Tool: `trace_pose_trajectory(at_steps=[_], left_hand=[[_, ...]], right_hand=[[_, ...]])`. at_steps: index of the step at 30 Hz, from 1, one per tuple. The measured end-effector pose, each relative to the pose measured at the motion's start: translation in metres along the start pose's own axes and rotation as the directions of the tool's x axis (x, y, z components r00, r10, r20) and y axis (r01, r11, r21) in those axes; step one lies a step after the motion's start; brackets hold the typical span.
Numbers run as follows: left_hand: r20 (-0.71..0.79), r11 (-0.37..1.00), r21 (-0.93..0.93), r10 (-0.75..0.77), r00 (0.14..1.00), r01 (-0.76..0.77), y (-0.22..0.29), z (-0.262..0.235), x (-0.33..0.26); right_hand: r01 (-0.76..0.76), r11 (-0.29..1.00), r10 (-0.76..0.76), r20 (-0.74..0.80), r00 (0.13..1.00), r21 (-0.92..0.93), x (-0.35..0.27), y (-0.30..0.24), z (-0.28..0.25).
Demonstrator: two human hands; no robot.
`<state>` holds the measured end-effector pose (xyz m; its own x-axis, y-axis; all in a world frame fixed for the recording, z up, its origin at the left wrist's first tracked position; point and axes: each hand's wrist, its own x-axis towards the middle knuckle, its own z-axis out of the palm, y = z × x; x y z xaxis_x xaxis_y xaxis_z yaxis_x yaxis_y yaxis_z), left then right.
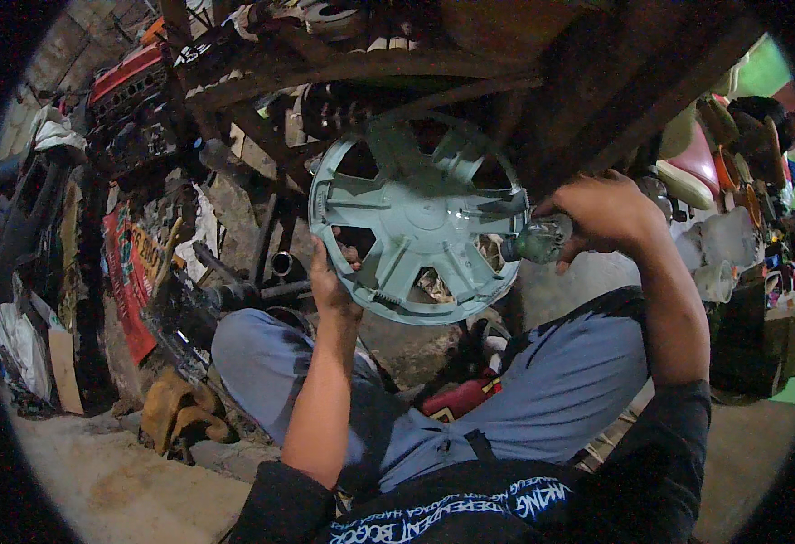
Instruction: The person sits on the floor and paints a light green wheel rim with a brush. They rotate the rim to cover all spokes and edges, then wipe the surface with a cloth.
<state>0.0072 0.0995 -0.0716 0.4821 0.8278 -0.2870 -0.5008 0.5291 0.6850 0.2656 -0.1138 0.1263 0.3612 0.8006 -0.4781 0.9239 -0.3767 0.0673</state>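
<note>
In front of me is a pale green-grey plastic hubcap (pixel 426 215) with broad spokes and gaps between them, its ribbed inner side facing me. My left hand (pixel 334 283) grips its lower left rim, fingers showing through a gap. A small clear plastic bottle (pixel 541 239) lies on its side in my right hand (pixel 601 216), its neck pointing left at the hubcap's right rim. Fingers and thumb wrap round the bottle. Whether the neck touches the rim, I cannot tell.
A dark wooden frame (pixel 352 68) stands beyond the hubcap. Metal parts (pixel 280 265) and a red banner (pixel 127 281) crowd the left, near an orange-brown lump (pixel 178 410). Shoes (pixel 688 181) and clear containers (pixel 724 240) fill the right. A red object (pixel 456 399) lies between my legs.
</note>
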Motion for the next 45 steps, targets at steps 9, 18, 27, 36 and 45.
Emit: trace_pose_trajectory(at_steps=[9, 18, 27, 36, 45], left_hand=[[-0.043, 1.000, 0.028, 0.005, 0.999, -0.004, 0.000, -0.004, 0.003], [-0.055, 0.989, 0.134, 0.066, 0.996, -0.058, 0.003, 0.003, -0.001], [-0.058, 0.991, 0.124, 0.058, 0.997, -0.050, 0.002, 0.001, 0.001], [-0.041, 0.998, -0.035, 0.043, 0.998, -0.045, 0.006, -0.024, 0.015], [-0.150, 0.999, -0.032, 0.025, 0.988, -0.031, 0.009, -0.004, 0.003]], right_hand=[[-0.023, 0.996, 0.015, 0.096, 0.995, 0.081, -0.003, 0.000, -0.004], [-0.024, 1.000, 0.023, 0.117, 0.993, 0.005, 0.000, -0.002, 0.000], [-0.006, 1.000, 0.004, 0.201, 0.979, 0.007, 0.008, -0.008, -0.004], [0.056, 0.990, -0.070, 0.102, 0.992, 0.132, -0.011, 0.002, -0.019], [0.033, 0.982, -0.068, 0.188, 0.980, 0.184, -0.018, 0.011, -0.010]])
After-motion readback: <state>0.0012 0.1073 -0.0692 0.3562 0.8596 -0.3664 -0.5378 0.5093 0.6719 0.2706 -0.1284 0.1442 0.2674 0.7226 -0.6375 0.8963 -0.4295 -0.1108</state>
